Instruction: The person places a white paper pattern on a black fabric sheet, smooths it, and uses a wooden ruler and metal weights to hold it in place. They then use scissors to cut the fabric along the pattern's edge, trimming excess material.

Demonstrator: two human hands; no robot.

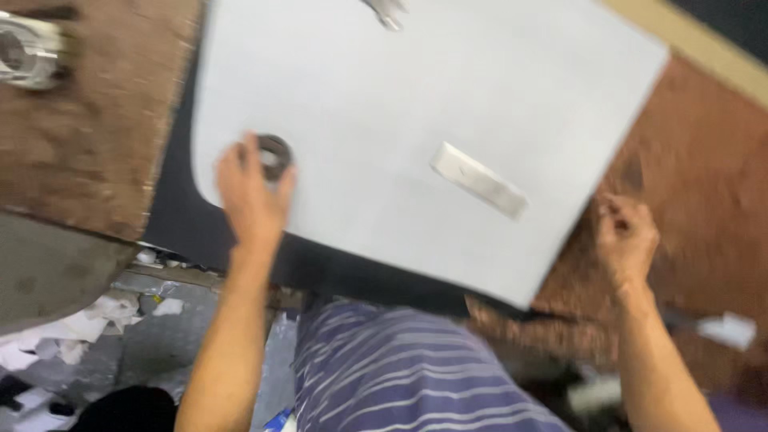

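the left hand (250, 188) reaches up to a small dark round ring (274, 155) near the left edge of a big flat pale grey sheet (384, 104), fingers curled around it. a small grey metal bar (478, 181) lies on the sheet, its long side slanting down to the right. the right hand (626, 238) rests on fuzzy brown cloth (688, 184), fingers clenched, gripping nothing i can see.

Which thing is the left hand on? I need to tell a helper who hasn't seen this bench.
Start from the big pale grey sheet lying across the brown carpeted surface. Near its rounded lower-left corner, the left hand touches a small dark ring. It is round and dark, unlike the flat pale rectangular strip further right on the sheet.
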